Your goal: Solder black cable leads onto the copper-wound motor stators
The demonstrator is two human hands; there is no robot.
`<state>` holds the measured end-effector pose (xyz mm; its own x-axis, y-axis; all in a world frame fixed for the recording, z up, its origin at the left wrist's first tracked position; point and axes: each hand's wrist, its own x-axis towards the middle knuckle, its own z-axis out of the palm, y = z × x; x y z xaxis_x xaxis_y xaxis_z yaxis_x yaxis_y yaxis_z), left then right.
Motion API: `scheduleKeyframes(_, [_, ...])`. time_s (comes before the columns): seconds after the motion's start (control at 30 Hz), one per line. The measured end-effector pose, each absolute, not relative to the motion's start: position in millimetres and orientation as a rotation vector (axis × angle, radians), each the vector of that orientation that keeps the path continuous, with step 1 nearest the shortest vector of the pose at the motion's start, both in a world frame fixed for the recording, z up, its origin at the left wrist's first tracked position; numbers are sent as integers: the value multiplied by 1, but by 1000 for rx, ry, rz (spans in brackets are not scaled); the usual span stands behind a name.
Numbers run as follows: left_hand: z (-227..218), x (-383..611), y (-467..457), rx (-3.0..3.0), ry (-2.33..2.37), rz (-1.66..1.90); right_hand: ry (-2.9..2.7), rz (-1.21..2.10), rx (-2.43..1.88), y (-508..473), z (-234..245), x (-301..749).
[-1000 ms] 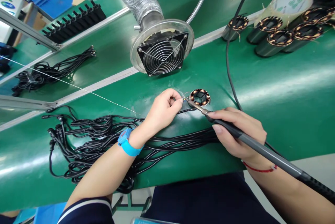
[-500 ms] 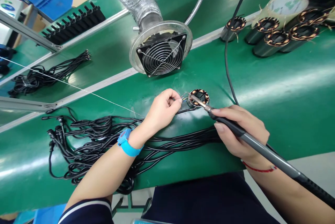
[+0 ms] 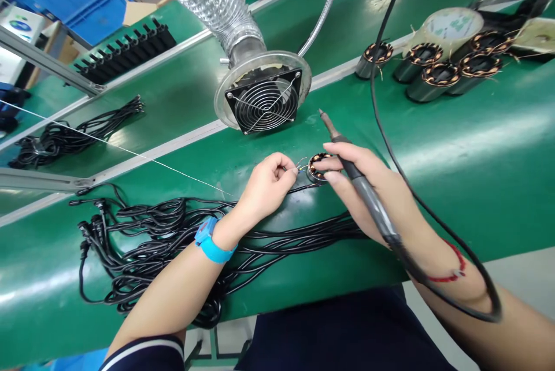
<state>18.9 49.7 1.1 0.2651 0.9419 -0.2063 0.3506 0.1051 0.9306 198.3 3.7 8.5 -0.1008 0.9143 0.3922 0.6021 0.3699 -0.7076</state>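
Note:
A motor stator [image 3: 313, 173] with copper windings stands on the green bench, partly covered by the fingers of my right hand [image 3: 368, 186]. That hand grips a soldering iron [image 3: 363, 186], whose tip points up and away from the stator, toward the fan. Two of its fingers reach onto the stator's top. My left hand [image 3: 273, 180] is closed in a pinch on thin wires [image 3: 300, 166] beside the stator's left side. A black cable [image 3: 303, 187] runs along the bench below the stator, between it and my left hand.
A fume extractor fan [image 3: 266, 106] hangs beyond the stator. Coiled black cables [image 3: 151, 255] lie at the left and under my left forearm. Several more stators [image 3: 433, 82] stand at the back right beside a tape roll [image 3: 453, 27]. A thin solder wire [image 3: 173, 167] stretches from the left.
The soldering iron's tip has lifted off the wires and swung up and away. My right hand has moved left, its fingers now at the stator. My left hand stays nearly in place.

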Motion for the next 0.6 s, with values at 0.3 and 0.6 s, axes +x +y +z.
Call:
scheduleKeyframes(0.3, [6, 20, 52, 1362, 1259, 677, -1844, 333, -1288, 6, -15, 192])
scheduleKeyframes(0.6, [9, 18, 49, 1367, 1111, 724, -1828, 361, -1282, 9, -16, 184])
